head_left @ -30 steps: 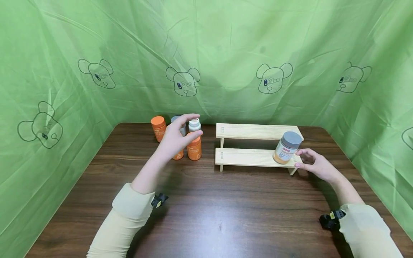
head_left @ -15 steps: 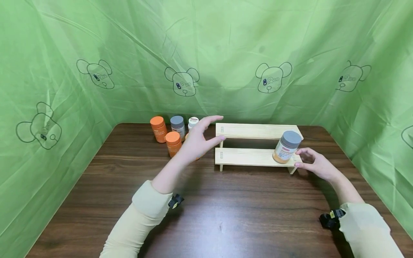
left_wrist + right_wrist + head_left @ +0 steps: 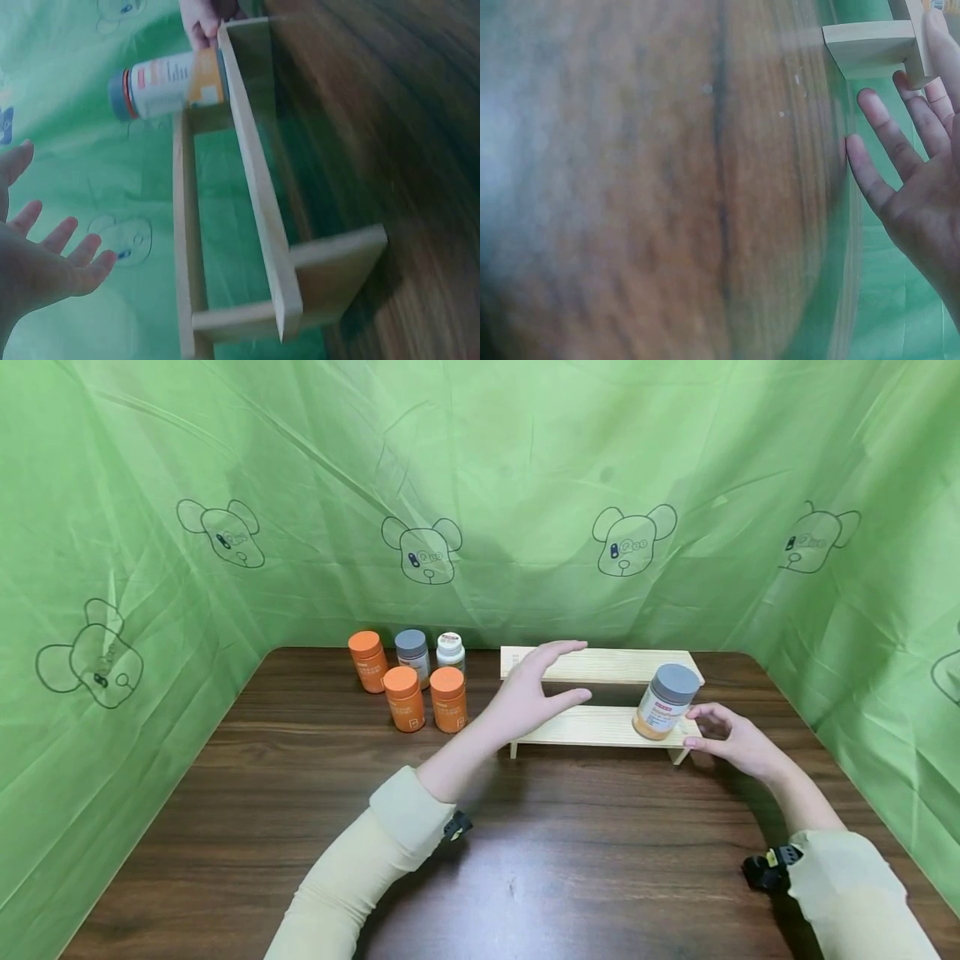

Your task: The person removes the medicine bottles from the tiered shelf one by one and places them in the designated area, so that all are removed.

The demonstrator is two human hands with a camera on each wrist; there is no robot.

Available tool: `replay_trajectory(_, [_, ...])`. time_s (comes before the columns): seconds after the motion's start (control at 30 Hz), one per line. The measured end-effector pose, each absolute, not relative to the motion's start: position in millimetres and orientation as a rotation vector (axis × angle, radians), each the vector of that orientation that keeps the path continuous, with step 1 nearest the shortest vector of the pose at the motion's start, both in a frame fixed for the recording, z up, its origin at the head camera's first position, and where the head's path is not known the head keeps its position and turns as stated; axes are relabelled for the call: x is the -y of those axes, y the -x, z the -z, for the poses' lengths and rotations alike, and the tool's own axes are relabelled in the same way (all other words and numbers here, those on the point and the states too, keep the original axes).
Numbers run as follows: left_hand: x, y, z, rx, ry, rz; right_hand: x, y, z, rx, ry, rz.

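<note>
A supplement jar (image 3: 666, 702) with a grey lid and white-and-orange label stands upright on the lower board of a two-tier pale wooden shelf (image 3: 585, 727), near its right end. Over the left part of this shelf is my left hand (image 3: 525, 693), thumb and fingers spread apart, holding nothing. The left wrist view shows that hand (image 3: 49, 259) well apart from the jar (image 3: 176, 84). My right hand (image 3: 731, 743) grips the right end of the lower board, thumb at the front corner and forefinger at the back. Its other fingers (image 3: 881, 135) spread loosely beside the shelf's leg.
Left of the shelf, several bottles stand on the dark wood table (image 3: 510, 893): orange jars (image 3: 405, 700), a grey-lidded jar (image 3: 412, 653) and a white-capped bottle (image 3: 450, 650). A green cloth (image 3: 525, 460) with mouse drawings hangs behind and at both sides.
My left hand has travelled right, from above the bottles to over the shelf, with its fingers still spread. The right hand, the shelf and the jar on it keep their places.
</note>
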State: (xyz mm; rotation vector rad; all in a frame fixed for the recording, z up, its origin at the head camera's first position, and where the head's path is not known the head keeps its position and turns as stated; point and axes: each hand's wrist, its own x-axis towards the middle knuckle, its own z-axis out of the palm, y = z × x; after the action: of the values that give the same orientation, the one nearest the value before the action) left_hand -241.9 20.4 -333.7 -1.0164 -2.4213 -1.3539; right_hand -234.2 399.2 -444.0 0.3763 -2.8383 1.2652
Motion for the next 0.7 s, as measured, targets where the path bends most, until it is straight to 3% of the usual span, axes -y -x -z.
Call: replay_trajectory(0.7, [-127.2,251.2,367.7,2.407,1.14,1.485,-401.7,235.8,448.0,2.812,-0.431,-1.282])
